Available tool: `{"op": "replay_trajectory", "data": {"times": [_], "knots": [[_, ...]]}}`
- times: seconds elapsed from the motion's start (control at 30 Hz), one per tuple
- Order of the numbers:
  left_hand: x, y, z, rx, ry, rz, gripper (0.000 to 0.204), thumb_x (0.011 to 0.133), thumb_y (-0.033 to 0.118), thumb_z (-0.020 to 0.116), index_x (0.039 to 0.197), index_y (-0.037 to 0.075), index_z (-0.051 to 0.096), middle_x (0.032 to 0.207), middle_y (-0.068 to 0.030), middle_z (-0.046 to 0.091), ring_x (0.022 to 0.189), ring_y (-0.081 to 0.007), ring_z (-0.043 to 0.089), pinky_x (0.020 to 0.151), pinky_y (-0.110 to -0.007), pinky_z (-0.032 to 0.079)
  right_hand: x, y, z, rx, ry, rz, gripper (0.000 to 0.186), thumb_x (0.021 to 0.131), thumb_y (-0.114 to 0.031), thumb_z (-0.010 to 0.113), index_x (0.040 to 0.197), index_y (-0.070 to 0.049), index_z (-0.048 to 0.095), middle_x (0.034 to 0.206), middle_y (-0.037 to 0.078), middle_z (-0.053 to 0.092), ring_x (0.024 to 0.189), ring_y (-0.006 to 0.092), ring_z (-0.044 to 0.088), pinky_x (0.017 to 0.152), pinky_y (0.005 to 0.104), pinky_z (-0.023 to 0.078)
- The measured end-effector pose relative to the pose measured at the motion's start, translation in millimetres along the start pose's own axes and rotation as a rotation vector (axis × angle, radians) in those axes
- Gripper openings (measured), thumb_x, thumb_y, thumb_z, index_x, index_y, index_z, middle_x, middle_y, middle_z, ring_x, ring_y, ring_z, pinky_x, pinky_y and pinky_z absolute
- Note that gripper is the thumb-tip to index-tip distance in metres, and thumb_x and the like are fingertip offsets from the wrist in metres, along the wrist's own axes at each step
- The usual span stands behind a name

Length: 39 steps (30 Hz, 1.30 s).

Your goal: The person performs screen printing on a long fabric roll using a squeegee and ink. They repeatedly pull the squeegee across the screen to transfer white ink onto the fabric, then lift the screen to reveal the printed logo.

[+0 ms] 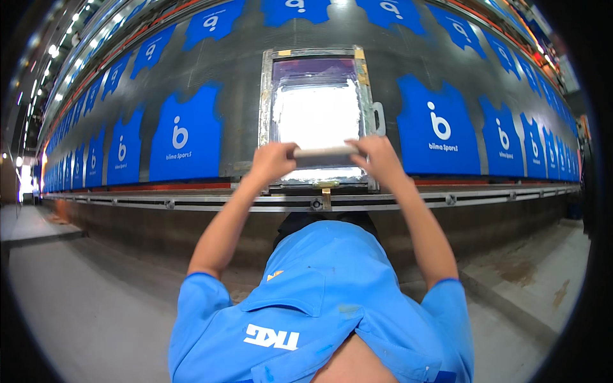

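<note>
A screen-printing frame (265,108) lies on the long dark table in front of me, with bits of yellow tape on its edges and a grey handle on its right side. White ink (316,115) covers much of its mesh, below a purple strip at the far end. Across the near part of the mesh runs a pale squeegee (324,152). My left hand (273,161) is closed around its left end, and my right hand (378,157) grips the right end. The squeegee's lower edge is hard to make out.
Blue sleeveless shirt panels (163,153) with white prints lie in rows on both sides of the frame and along the far side of the dark table (242,115). A metal rail (255,203) with bolts follows the near edge. Concrete floor (83,287) shows below.
</note>
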<state>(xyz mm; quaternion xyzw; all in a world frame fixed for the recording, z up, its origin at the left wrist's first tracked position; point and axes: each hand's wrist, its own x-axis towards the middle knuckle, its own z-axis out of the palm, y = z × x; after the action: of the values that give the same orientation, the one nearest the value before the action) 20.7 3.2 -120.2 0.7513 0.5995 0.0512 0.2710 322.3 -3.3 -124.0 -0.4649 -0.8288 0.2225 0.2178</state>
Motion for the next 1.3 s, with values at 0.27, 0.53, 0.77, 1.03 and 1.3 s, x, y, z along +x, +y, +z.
{"op": "replay_trajectory", "data": {"times": [0.27, 0.53, 0.77, 1.03, 1.3], "knots": [[85, -31, 19, 0.052, -0.315, 0.036, 0.061, 0.076, 0.064, 0.077, 0.091, 0.004, 0.075, 0.077, -0.014, 0.071, 0.073, -0.0276, 0.069, 0.068, -0.04, 0.051, 48, 62, 32, 0.27, -0.376, 0.303, 0.042, 0.086, -0.024, 0.08, 0.122, -0.005, 0.071, 0.099, 0.014, 0.075, 0.086, 0.0205, 0.067, 0.082, 0.0341, 0.052], [84, -48, 52, 0.112, -0.096, 0.119, 0.068, 0.075, 0.073, 0.071, 0.073, 0.005, 0.066, 0.066, -0.0109, 0.065, 0.065, -0.0321, 0.064, 0.061, -0.043, 0.048, 55, 80, 54, 0.298, -0.385, 0.333, 0.042, 0.084, -0.024, 0.081, 0.121, -0.007, 0.073, 0.1, 0.016, 0.075, 0.084, 0.023, 0.067, 0.08, 0.0353, 0.051], [78, -48, 73, 0.08, -0.077, 0.126, 0.07, 0.075, 0.075, 0.069, 0.071, 0.006, 0.063, 0.065, -0.0109, 0.064, 0.065, -0.0334, 0.063, 0.061, -0.043, 0.048, 47, 84, 58, 0.305, -0.461, 0.411, 0.042, 0.08, -0.023, 0.083, 0.118, -0.008, 0.074, 0.102, 0.015, 0.076, 0.091, 0.0257, 0.07, 0.084, 0.0367, 0.052], [100, -49, 76, 0.06, -0.226, 0.099, 0.07, 0.071, 0.076, 0.072, 0.077, 0.006, 0.071, 0.067, -0.0118, 0.067, 0.068, -0.0321, 0.066, 0.065, -0.042, 0.051, 62, 97, 46, 0.294, -0.606, 0.452, 0.044, 0.082, -0.024, 0.082, 0.123, -0.009, 0.073, 0.097, 0.011, 0.076, 0.082, 0.0185, 0.066, 0.077, 0.033, 0.053], [137, -52, 27, -0.21, -0.479, -0.013, 0.088, 0.075, 0.074, 0.074, 0.112, -0.006, 0.074, 0.108, -0.0255, 0.073, 0.104, -0.0368, 0.069, 0.093, -0.044, 0.053, 65, 93, 3, 0.37, -0.199, 0.396, 0.056, 0.087, -0.034, 0.079, 0.135, -0.009, 0.065, 0.105, 0.007, 0.073, 0.088, 0.0149, 0.064, 0.08, 0.0291, 0.052]]}}
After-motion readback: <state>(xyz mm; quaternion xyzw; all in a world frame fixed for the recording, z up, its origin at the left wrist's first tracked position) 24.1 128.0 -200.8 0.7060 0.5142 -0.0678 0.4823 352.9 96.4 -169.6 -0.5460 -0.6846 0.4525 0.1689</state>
